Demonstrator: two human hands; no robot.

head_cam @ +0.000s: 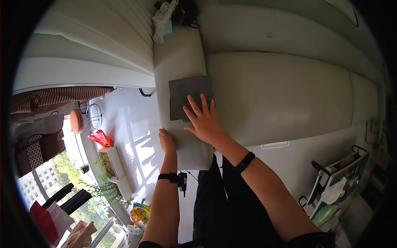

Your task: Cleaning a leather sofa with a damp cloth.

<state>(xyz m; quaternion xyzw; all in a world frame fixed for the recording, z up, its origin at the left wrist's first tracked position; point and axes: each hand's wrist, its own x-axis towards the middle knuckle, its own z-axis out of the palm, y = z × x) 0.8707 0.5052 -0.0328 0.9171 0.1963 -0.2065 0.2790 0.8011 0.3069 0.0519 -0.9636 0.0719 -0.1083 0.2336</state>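
A dark grey cloth lies spread flat over the armrest of a light-coloured sofa. On the cloth's lower right part rests my right hand, palm down with the fingers apart; it does not grip the cloth. My left hand is at the outer left edge of the armrest, below the cloth, with its fingers curled against the side. Whether it grips that edge cannot be told. A black band circles each wrist, and the left one carries a small black device.
White lace fabric and a black bag lie at the armrest's far end. The sofa seat extends right. A wheeled cart stands lower right. Left are a round stool, a red bag and planters.
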